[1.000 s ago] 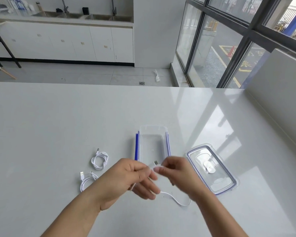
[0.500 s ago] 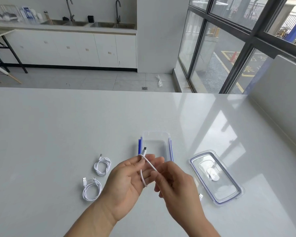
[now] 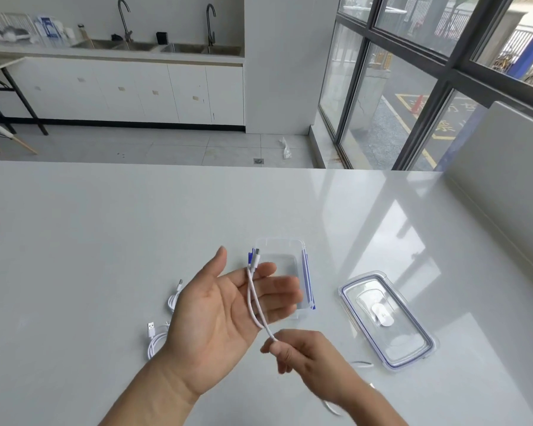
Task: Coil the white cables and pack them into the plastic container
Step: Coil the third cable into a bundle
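White and thin, the cable (image 3: 252,295) is pinched between the thumb and forefinger of the right hand (image 3: 308,355), nearest the camera; its slack tail trails past that wrist onto the table (image 3: 105,241); just beyond, the left hand (image 3: 219,312) lies palm up, fingers straight and gripping nothing, the cable looped across them with its plug standing past the forefinger; left of that wrist lies a coiled cable (image 3: 156,339), and left of the palm a second coiled cable (image 3: 173,299), both partly hidden; right of the right hand rests the clear lid (image 3: 388,324); beyond the left fingertips sits the uncovered plastic container (image 3: 285,259).
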The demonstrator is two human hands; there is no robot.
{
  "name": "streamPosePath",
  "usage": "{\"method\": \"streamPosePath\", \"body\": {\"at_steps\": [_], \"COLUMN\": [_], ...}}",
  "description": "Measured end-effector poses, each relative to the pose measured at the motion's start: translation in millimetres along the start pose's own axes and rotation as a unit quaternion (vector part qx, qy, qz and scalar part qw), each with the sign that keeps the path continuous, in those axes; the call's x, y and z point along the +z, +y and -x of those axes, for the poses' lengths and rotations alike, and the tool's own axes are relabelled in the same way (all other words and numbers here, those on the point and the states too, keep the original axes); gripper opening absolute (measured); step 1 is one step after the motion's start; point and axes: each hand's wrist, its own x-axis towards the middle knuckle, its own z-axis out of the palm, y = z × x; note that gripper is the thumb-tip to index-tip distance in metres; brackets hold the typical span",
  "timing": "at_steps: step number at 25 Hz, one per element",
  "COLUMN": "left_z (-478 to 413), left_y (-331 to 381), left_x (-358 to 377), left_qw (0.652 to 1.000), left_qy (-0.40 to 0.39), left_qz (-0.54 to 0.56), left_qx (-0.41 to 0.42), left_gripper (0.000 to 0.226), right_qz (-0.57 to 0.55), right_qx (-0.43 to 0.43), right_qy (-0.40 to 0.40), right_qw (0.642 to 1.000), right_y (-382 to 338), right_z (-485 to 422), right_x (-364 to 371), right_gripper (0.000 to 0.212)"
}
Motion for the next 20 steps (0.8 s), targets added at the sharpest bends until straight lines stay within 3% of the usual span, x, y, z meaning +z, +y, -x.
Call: {"method": "streamPosePath", "body": {"at_steps": [2,4,7,9,12,15,17,20], "left_z": [1.7,2.3,0.0,-1.2,-3.8,-6.9,-6.8,-5.3], "left_y": [0.2,-2.1,-10.6,-14.3,-16.4,-14.5,-9.9,-2.1], "left_x": [-1.3,-5.2,-12.8,-19.1,-25.2,-22.5,-19.0,-12.0], "left_qw": [0.994,0.964,0.882,0.864,0.908,0.976,0.994,0.998], "left_qy": [-0.052,-0.072,-0.041,-0.011,0.033,0.062,0.072,0.054], "left_qz": [-0.067,-0.212,-0.424,-0.462,-0.393,-0.203,-0.082,0.0], "left_qx": [-0.071,-0.142,-0.199,-0.2,-0.14,-0.041,0.003,0.042], "left_gripper": [0.087,0.103,0.113,0.117,0.11,0.101,0.103,0.103], "right_qz": [0.093,0.135,0.182,0.213,0.207,0.161,0.145,0.124], "right_qx": [0.023,0.022,0.021,0.004,-0.039,-0.093,-0.119,-0.126], "right_qy": [-0.01,0.004,0.034,0.061,0.123,0.16,0.164,0.172], "right_qw": [0.995,0.991,0.982,0.975,0.97,0.969,0.968,0.969], "right_y": [-1.8,-17.4,-57.2,-80.1,-101.8,-105.8,-101.4,-85.0], "right_z": [-11.7,-25.5,-37.7,-34.8,-15.6,7.5,17.7,23.9], "right_x": [-21.8,-45.5,-70.9,-73.2,-58.8,-35.7,-19.2,1.3], "right_gripper": [0.036,0.03,0.034,0.035,0.042,0.033,0.017,0.033]}}
